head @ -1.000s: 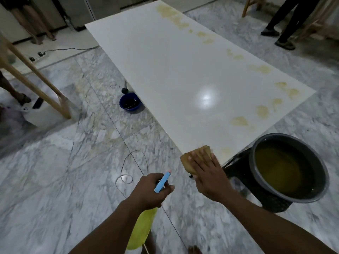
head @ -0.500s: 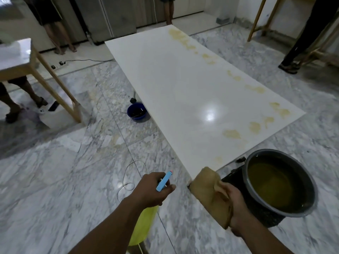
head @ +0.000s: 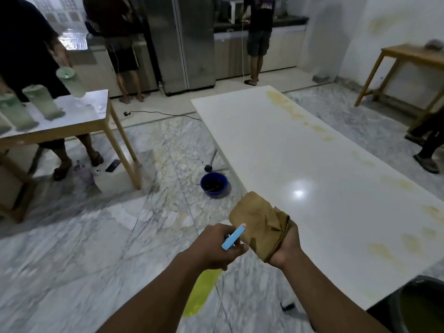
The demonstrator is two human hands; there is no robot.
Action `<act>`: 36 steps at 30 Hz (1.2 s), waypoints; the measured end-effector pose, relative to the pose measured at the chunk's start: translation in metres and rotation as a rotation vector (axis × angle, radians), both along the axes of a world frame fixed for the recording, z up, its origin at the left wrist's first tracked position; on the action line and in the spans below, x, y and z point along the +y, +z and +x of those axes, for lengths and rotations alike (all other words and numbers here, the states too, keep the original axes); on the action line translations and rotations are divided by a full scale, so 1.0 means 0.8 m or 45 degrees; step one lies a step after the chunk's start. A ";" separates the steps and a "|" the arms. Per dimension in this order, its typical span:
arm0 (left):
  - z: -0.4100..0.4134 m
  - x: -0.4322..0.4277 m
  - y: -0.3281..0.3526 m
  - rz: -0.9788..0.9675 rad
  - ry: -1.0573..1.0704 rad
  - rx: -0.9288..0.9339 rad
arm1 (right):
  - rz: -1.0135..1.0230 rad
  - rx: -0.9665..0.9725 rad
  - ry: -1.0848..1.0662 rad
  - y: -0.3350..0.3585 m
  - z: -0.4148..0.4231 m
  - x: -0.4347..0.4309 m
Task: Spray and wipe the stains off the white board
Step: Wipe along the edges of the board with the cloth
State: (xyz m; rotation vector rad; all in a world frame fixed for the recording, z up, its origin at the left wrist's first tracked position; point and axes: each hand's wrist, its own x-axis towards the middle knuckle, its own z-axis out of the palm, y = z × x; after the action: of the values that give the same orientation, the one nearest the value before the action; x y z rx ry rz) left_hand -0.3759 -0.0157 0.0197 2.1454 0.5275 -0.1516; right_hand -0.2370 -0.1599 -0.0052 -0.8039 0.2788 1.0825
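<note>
Two hands: my left hand [head: 216, 246] grips the sprayer [head: 234, 236]; my right hand [head: 286, 248] clutches the cloth [head: 259, 222], both low centre.
Board [head: 276, 145]: right half of frame, stains [head: 382, 251] along its right edge.
Risk: the soiled cloth may smear rather than lift them.
Bucket [head: 398, 299]: lower right, murky yellow water.
Bowl [head: 213, 183]: centre, contents unclear.

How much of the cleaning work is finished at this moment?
Done: most of the long white board looks clean. In hand: the left hand holds a yellow spray bottle with blue nozzle; the right hand holds a brown cloth, off the board. Left: yellowish stains along its right edge.
</note>
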 end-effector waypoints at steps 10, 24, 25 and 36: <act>0.054 0.201 0.008 0.039 -0.024 -0.019 | -0.022 0.015 -0.014 0.006 0.051 0.175; 0.307 0.515 0.017 0.052 0.174 -0.026 | -0.103 -0.008 0.100 0.005 0.351 0.493; 0.320 0.533 0.021 0.076 0.195 -0.029 | -0.090 -0.004 0.100 0.011 0.367 0.512; 0.475 0.779 -0.025 0.000 0.193 -0.030 | -0.286 -0.068 0.156 -0.014 0.541 0.762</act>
State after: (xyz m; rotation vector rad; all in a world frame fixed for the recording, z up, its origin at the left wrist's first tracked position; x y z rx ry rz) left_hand 0.0037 0.6073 -0.0005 2.0953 0.6734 -0.0416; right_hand 0.1954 0.4495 -0.0163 -1.0605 0.3128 1.1555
